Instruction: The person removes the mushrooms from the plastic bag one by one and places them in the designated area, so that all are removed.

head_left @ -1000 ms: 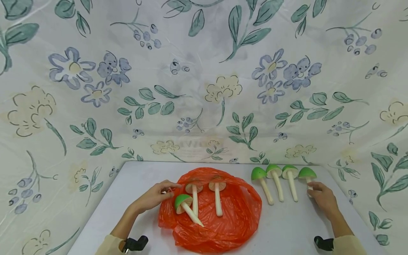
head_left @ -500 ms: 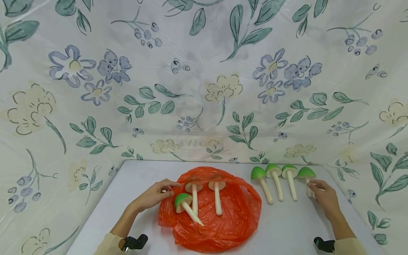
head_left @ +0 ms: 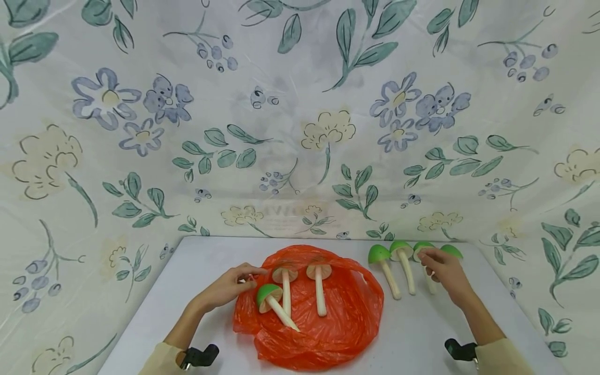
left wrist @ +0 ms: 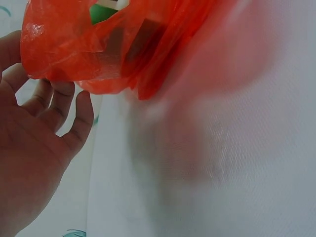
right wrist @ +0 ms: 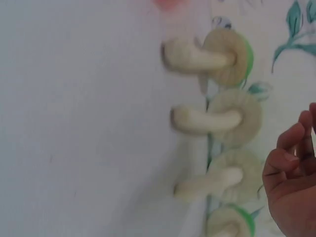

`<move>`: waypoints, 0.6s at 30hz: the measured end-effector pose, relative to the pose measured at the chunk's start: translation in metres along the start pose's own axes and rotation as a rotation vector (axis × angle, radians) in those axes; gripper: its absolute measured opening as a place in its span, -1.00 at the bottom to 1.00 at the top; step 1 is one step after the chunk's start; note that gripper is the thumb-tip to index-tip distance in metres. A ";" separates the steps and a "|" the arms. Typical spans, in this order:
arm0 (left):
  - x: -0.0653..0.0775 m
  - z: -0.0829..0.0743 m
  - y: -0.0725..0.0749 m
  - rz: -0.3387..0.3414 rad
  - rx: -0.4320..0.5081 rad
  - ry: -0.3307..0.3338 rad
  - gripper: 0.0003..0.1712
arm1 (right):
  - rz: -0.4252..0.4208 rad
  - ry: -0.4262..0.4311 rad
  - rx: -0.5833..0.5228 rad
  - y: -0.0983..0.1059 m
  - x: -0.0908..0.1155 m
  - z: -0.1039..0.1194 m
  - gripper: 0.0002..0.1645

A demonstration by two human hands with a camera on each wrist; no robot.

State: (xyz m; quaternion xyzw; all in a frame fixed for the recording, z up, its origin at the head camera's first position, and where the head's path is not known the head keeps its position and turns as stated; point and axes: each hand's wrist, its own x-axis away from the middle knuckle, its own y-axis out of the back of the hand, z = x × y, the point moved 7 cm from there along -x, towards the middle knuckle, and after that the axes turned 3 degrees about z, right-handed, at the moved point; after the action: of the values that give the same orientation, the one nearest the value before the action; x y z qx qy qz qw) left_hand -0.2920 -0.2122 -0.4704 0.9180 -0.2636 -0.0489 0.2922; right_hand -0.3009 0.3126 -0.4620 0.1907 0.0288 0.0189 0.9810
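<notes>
A red plastic bag point(head_left: 339, 336) lies spread with its mouth open. Inside it are three mushrooms, two at the back point(head_left: 320, 297) and a green-capped one point(head_left: 283, 314) at the left. My left hand point(head_left: 229, 286) holds the bag's left rim between thumb and fingers; the left wrist view shows the red film point(left wrist: 59, 54) at those fingers. To the right of the bag lie several green-capped mushrooms point(head_left: 390, 278) in a row, stems toward me. Over the third of them hovers my right hand point(head_left: 447, 276), fingers loosely bent and nothing in them. It partly hides the rightmost mushroom point(head_left: 452, 251).
White table point(head_left: 412, 338) under everything, its far edge meeting a floral-patterned sheet point(head_left: 290, 177) that also rises on both sides. A black wrist camera point(head_left: 201, 357) is strapped to each forearm, below beige sleeves.
My right hand has let go of the rightmost mushroom's stem and moved left over its neighbour. The left hand, the bag and the mushrooms have stayed in place.
</notes>
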 end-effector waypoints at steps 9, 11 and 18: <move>0.001 -0.002 0.000 -0.005 -0.005 0.012 -0.59 | 0.168 0.017 0.003 -0.052 -0.004 0.032 -0.56; 0.001 -0.002 -0.001 -0.005 -0.007 0.015 -0.59 | 0.202 0.017 0.014 -0.062 -0.003 0.036 -0.55; 0.002 -0.002 0.000 -0.003 -0.007 0.008 -0.59 | 0.334 0.039 0.074 -0.095 -0.002 0.049 -0.57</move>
State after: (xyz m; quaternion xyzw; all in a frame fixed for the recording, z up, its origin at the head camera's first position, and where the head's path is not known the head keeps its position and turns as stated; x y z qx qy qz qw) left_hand -0.2893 -0.2121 -0.4684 0.9175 -0.2610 -0.0467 0.2964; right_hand -0.2976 0.2068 -0.4524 0.2286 0.0162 0.1842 0.9558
